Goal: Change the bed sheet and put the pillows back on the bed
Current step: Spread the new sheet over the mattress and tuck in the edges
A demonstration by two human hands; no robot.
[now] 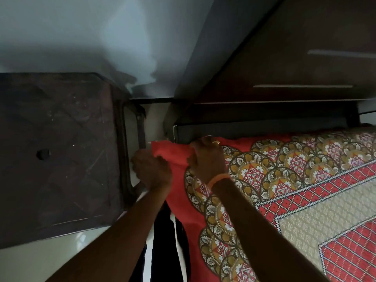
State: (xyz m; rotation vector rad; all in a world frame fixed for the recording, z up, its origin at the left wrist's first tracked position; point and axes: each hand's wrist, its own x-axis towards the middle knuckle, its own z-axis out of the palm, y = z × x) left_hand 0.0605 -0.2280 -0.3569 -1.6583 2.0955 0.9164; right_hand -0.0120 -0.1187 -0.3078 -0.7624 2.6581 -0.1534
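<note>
Head view: both arms reach forward to the near corner of the bed, where the bed sheet (295,190) lies spread over the mattress; it is red at the edge, with a band of scalloped gold and brown medallions, then a red lattice border around a beige patterned middle. The left hand (151,169) is at the very corner, its fingers curled round a bunch of the plain red edge, which hangs over the side of the bed there; the right hand (207,157) sits just beside it on top of the sheet, close to the dark headboard (264,127), with its fingers bent and clamped on the red cloth at the head edge; an orange band (218,180) circles the right wrist. The sheet's red side falls down along the bed below the left forearm; dark cloth (162,231) hangs beside it, and what it is cannot be told. To the left stands a dark brown plastic stool (61,149) with a round hole in its seat, on a pale floor (30,261); behind it is a light wall (81,27); above the headboard are dark wooden panels (305,58).
</note>
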